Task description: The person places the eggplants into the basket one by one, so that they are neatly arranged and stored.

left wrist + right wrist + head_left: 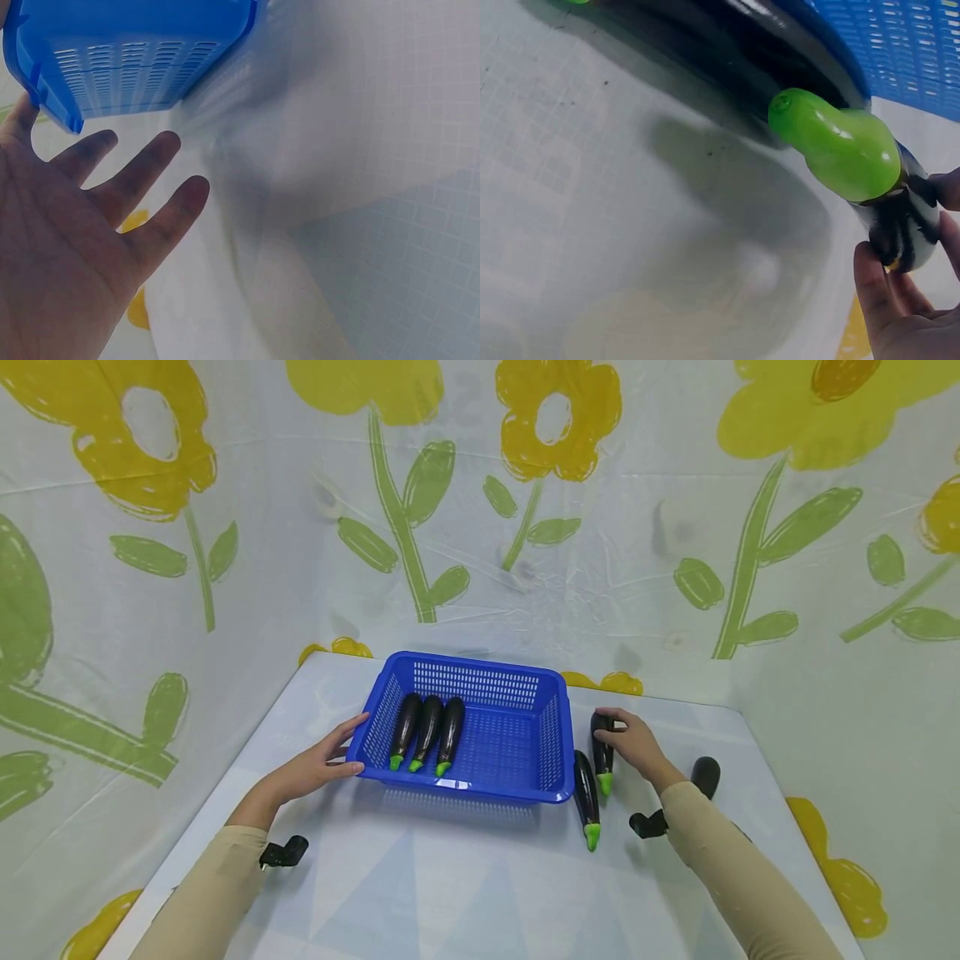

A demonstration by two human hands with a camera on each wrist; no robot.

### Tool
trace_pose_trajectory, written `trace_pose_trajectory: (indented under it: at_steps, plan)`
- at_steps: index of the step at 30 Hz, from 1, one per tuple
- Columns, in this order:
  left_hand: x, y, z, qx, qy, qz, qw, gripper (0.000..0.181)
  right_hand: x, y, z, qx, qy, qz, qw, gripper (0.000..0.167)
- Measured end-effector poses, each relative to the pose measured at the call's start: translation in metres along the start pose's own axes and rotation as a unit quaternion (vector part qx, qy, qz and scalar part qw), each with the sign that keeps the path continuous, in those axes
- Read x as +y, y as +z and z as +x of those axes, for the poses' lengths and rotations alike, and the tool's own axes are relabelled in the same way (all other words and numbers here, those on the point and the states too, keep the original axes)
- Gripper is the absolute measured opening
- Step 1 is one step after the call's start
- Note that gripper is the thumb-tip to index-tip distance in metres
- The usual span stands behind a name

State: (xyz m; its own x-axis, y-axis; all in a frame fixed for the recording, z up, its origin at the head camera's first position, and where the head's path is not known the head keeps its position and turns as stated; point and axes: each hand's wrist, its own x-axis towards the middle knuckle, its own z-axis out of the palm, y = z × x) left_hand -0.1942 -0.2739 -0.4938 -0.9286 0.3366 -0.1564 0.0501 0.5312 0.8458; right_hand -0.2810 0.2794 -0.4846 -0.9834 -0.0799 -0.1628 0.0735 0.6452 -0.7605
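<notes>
Hands point(311, 768) point(636, 743), left touching blue basket point(498, 739), right gripping black eggplant point(603, 762)

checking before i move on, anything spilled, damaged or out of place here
Nothing stands out: three eggplants lie side by side in the blue basket, the right hand holds another eggplant, and no spill or damage shows.

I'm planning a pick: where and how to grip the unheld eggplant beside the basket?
Likely best: pinch the unheld eggplant across its dark body's near half, from above. It lies flat, green end nearest the viewer, while the basket and the held eggplant crowd its far end.
</notes>
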Motion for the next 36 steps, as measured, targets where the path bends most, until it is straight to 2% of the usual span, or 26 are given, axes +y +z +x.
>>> trace_pose_trajectory:
  at_steps: [30,36]
  plan:
    - [0.0,-0.001,0.0,-0.007,0.0,-0.004,1.0,0.086,-0.05,-0.012,-0.003,0.012,-0.03,0.015,0.9994,0.052]
    - [0.001,-0.001,0.0,-0.007,0.0,-0.004,1.0,0.086,-0.063,-0.011,-0.002,0.013,-0.049,0.027,0.9983,0.053]
